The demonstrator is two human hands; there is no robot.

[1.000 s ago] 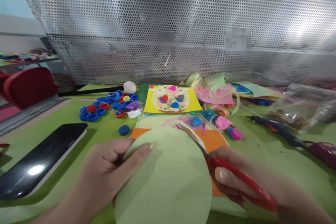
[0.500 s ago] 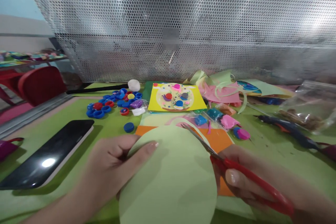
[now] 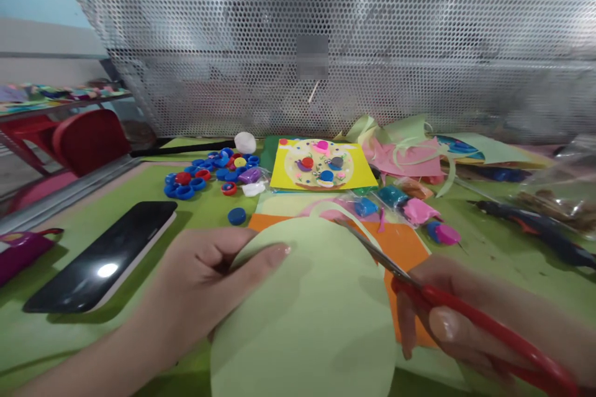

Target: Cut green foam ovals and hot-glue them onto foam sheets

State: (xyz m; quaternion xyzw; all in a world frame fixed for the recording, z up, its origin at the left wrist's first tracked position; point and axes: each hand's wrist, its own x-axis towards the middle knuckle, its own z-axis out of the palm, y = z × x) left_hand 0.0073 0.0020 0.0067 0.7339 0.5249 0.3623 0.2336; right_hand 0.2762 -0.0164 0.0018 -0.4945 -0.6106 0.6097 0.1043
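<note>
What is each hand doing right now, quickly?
Left hand: closed on the pale green paper, thumb on top.
Right hand: closed around the handles of the red-handled scissors.

Counted one left hand (image 3: 205, 279), one right hand (image 3: 470, 301), one pair of red-handled scissors (image 3: 493, 325), one pale green paper disc (image 3: 302, 310), one phone (image 3: 107, 254), one yellow card (image 3: 282, 173), one orange sheet (image 3: 407, 248), one white ball (image 3: 244, 142) and at least ten bottle caps (image 3: 185, 192), overlapping, exact tally unclear.

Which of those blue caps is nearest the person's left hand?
The single blue cap just beyond the left hand. It lies by itself, while the clustered caps sit farther back.
</note>
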